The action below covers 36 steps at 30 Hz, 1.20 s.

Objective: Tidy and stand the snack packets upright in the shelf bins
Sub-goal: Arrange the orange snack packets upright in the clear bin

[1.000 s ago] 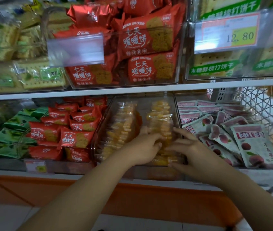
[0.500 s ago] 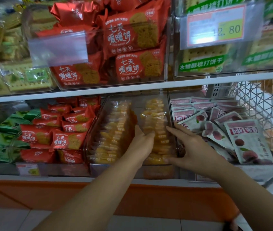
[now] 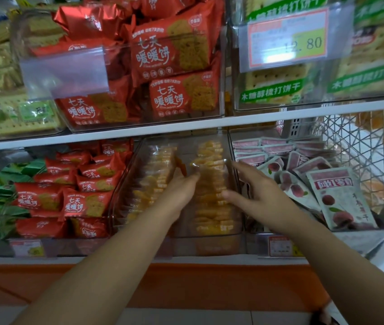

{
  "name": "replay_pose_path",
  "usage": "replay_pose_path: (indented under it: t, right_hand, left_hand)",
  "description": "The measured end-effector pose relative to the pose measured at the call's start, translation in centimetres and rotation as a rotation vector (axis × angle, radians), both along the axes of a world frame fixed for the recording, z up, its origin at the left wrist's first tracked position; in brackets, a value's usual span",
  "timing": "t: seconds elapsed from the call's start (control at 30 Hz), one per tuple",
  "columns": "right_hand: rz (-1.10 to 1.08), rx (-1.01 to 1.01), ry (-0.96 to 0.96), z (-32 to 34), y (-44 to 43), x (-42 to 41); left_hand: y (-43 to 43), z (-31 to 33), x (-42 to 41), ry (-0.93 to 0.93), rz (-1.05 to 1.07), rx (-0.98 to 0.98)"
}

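Fronted white two-tier shelving; orange base panel under lower board's front edge, pale tiled floor below, white wire mesh at shelving's right end. Lit evenly, softly.

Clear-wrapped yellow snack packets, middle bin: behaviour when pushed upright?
Likely slippery: the clear-wrapped yellow snack packets have glossy film showing glare. Probably light and tip-prone: thin packets stand on edge in a row, flanked by left hand and right hand.
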State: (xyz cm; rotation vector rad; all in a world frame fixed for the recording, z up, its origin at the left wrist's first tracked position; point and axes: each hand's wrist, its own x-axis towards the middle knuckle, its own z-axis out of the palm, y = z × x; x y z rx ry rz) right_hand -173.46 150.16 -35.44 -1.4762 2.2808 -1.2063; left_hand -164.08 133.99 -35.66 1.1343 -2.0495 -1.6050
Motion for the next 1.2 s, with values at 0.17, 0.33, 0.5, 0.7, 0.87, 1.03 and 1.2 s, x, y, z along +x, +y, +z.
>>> replay_pose_path:
  t: [0.17, 0.33, 0.5, 0.7, 0.87, 1.03, 1.2]
  right_hand:
    - [-0.038, -0.019, -0.068, -0.2, -2.4, -1.9]
    - [-0.034, -0.025, -0.067, -0.6, -2.9, -2.4]
    - [-0.059, -0.011, -0.077, -0.8, -2.9, -2.3]
    - [-0.061, -0.004, -0.105, -0.4, -2.6, -2.1]
    - [-0.052, -0.025, -0.141, -0.5, -2.3, -2.1]
    - [-0.051, -0.023, -0.126, -0.8, -2.6, -2.5]
    - [-0.06, -0.038, -0.131, -1.0, -2.9, -2.4]
  left_hand:
    - [-0.1, 0.6, -2.1, 0.016, -0.116, -0.15]
    - [-1.1, 0.2, -3.6, -0.081, -0.273, -0.243]
    - [-2.0, 0.0, -3.8, -0.162, -0.356, -0.277]
    - [-2.6, 0.9, -4.0, -0.217, -0.406, -0.36]
    - [-3.1, 0.5, -4.7, -0.1, -0.332, -0.291]
    - [-3.6, -0.4, -5.8, -0.098, -0.317, -0.305]
    - [-3.7, 0.5, -5.8, -0.12, -0.358, -0.317]
